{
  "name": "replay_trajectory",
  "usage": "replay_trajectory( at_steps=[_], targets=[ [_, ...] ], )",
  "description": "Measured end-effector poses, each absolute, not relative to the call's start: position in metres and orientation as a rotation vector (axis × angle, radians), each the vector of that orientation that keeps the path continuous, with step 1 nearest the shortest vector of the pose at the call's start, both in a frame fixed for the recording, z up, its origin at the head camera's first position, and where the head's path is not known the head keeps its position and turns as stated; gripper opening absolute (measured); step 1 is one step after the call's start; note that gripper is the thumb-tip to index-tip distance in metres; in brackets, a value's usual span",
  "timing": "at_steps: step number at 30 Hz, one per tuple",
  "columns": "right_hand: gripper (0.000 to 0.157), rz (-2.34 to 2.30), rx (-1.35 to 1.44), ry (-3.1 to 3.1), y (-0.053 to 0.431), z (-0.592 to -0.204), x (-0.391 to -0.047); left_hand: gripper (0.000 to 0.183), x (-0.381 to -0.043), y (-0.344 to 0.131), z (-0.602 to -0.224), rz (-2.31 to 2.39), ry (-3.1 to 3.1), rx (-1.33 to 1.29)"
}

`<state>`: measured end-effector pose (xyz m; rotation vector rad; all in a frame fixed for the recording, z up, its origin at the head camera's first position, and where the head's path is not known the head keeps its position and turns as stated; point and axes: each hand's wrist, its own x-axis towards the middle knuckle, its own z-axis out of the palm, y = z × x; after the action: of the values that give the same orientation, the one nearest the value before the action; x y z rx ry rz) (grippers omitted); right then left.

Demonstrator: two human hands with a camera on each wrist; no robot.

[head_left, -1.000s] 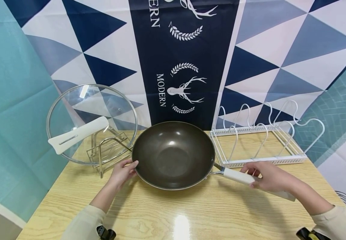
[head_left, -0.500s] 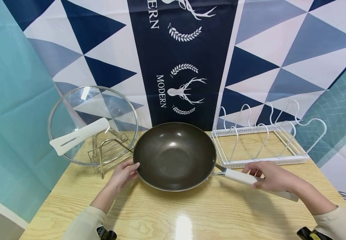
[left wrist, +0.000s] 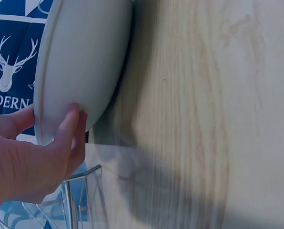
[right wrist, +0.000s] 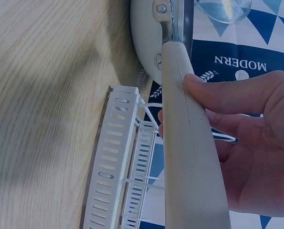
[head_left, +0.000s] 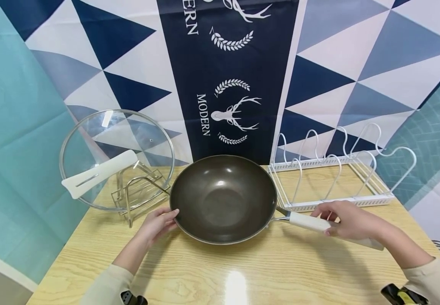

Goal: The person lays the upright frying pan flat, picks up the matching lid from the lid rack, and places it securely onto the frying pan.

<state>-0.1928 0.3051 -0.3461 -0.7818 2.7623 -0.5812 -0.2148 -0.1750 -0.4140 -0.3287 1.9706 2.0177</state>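
A dark-brown wok [head_left: 223, 203] with a pale outer side sits at the middle of the wooden table, its inside facing up. At its left rim my left hand [head_left: 160, 224] pinches the edge. In the left wrist view, the thumb [left wrist: 23, 119] lies at the rim and the fingers [left wrist: 68, 126] touch the pale outer wall. My right hand [head_left: 351, 222] holds the long cream handle [head_left: 307, 221] between thumb and fingers. The right wrist view shows the thumb [right wrist: 218, 93] on the handle's side; part of the fingers is hidden behind it.
Left of the wok, a glass lid [head_left: 109, 135] with a white handle [head_left: 99, 173] leans in a metal wire rack [head_left: 128, 190]. A white pan rack [head_left: 334, 201] with looped dividers stands behind the right hand. A patterned cloth [head_left: 227, 55] covers the wall behind.
The wok and its handle have shifted slightly to the right, with both hands keeping their hold. The lid and the racks stay in place.
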Motion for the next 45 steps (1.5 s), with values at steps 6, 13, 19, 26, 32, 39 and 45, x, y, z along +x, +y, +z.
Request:
replay_trajectory(
  at_steps=[6, 13, 19, 26, 32, 39, 45],
  targets=[
    [0.032, -0.603, -0.795, 2.740, 0.306, -0.346, -0.192, 0.054, -0.216, -0.179, -0.412, 1.924, 1.984, -0.268],
    [0.033, -0.610, -0.796, 2.720, 0.306, -0.347, -0.191, 0.057, -0.225, -0.175, -0.404, 1.842, 2.089, -0.297],
    [0.033, -0.626, -0.810, 2.718, 0.305, -0.347, -0.192, 0.056, -0.235, -0.175, -0.400, 1.852, 2.153, -0.332],
    [0.032, -0.621, -0.828, 2.739, 0.303, -0.347, -0.192, 0.050, -0.236, -0.178, -0.402, 1.893, 2.153, -0.305],
    [0.032, -0.575, -0.809, 2.782, 0.303, -0.346, -0.191, 0.052, -0.235, -0.179, -0.406, 1.914, 2.147, -0.264],
    [0.032, -0.576, -0.801, 2.797, 0.303, -0.348, -0.190, 0.050, -0.231, -0.177, -0.408, 1.952, 2.122, -0.283],
    [0.031, -0.586, -0.771, 2.803, 0.304, -0.348, -0.188, 0.049, -0.229, -0.178, -0.409, 1.987, 2.100, -0.294]
  ],
)
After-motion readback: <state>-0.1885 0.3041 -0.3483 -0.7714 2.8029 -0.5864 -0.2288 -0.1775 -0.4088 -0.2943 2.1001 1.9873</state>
